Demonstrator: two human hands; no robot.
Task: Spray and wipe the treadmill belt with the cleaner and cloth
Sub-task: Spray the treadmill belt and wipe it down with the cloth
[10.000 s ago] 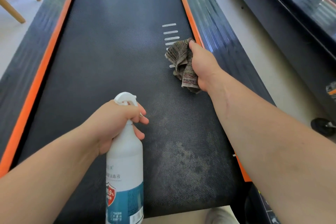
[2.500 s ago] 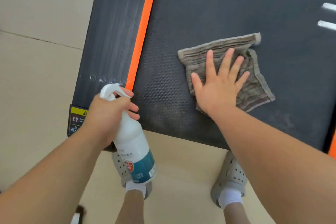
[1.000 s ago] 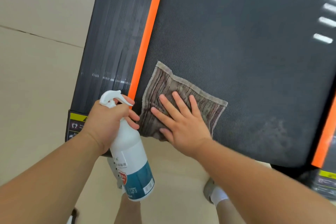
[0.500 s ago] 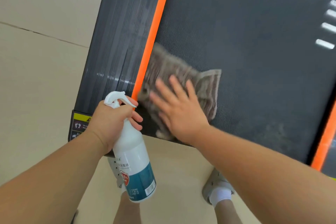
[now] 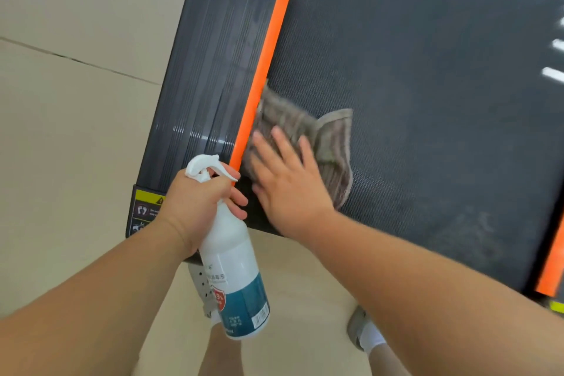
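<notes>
Cloth point(image 5: 332, 143) is pressed flat on belt point(image 5: 427, 70) by right grip point(image 5: 291, 189) (fingers straight); spray bottle point(image 5: 235, 272) is held by left grip point(image 5: 195, 207).

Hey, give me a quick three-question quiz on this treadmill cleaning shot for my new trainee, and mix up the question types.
1. Which hand grips the spray bottle? A) left B) right C) neither
2. True or false: the cloth lies in the centre of the belt with nobody touching it.
3. Fill in: the cloth's edge meets the ___ strip beside the belt.
Key: 1 A, the left hand. 2 false, the right hand presses it flat-fingered at the belt's left edge. 3 orange, the orange strip.
</notes>
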